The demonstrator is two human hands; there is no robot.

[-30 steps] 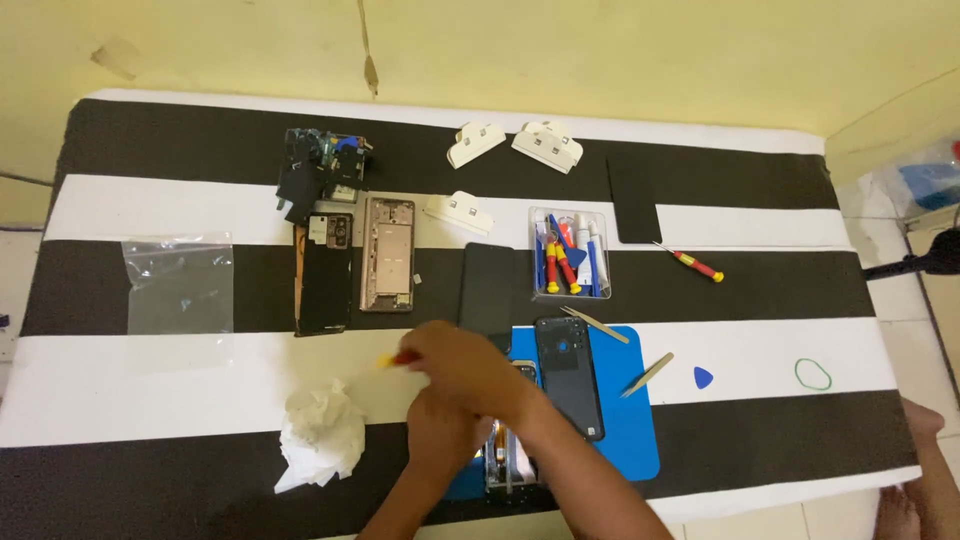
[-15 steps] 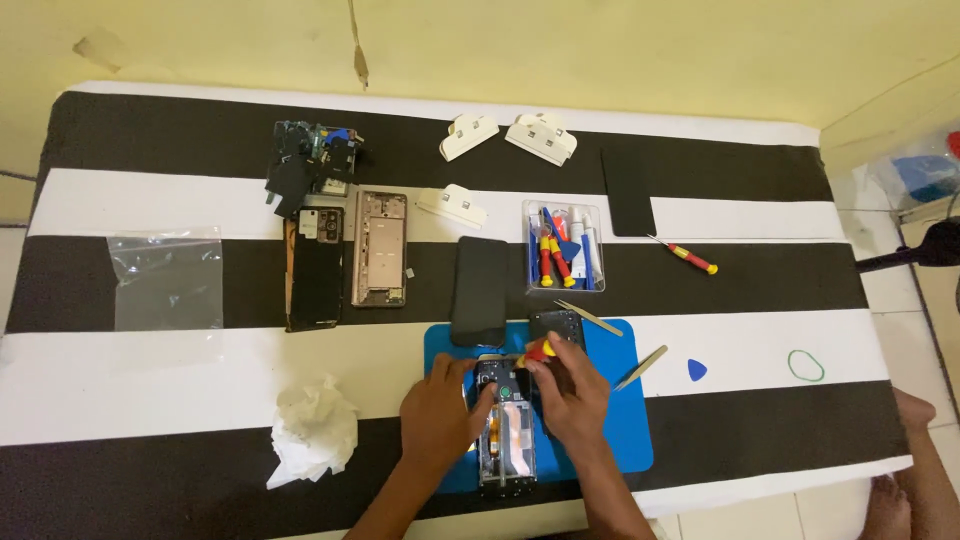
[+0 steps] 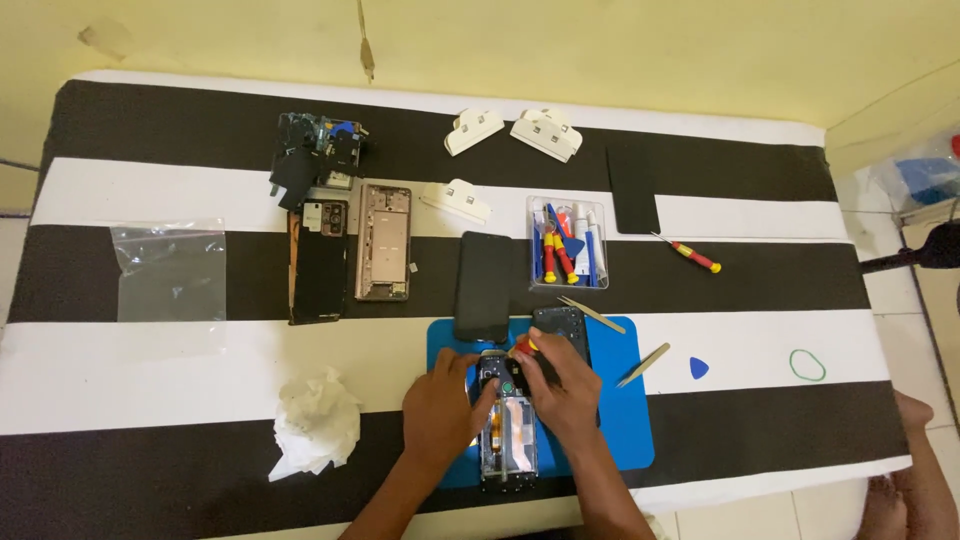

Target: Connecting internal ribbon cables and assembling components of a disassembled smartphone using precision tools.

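Note:
An opened phone point(image 3: 508, 430) with its insides showing lies on a blue mat point(image 3: 628, 420) near the table's front edge. My left hand point(image 3: 440, 410) rests on the phone's left side and steadies it. My right hand point(image 3: 565, 385) grips a small red and yellow screwdriver point(image 3: 522, 347), its tip down on the upper part of the phone. A dark back cover point(image 3: 560, 322) lies just beyond my right hand on the mat.
A clear box of screwdrivers point(image 3: 567, 243), a black phone panel point(image 3: 484, 285), metal tweezers point(image 3: 644, 364), a blue pick point(image 3: 698, 368), a green ring point(image 3: 807, 364) and a loose screwdriver point(image 3: 690, 254) lie around. Phone frames point(image 3: 383, 240), a crumpled tissue point(image 3: 315, 420) and a plastic bag point(image 3: 168, 270) sit left.
My right hand came back from the left with the screwdriver and settled over the opened phone; my left hand shifted onto the phone's left side. The view moved slightly.

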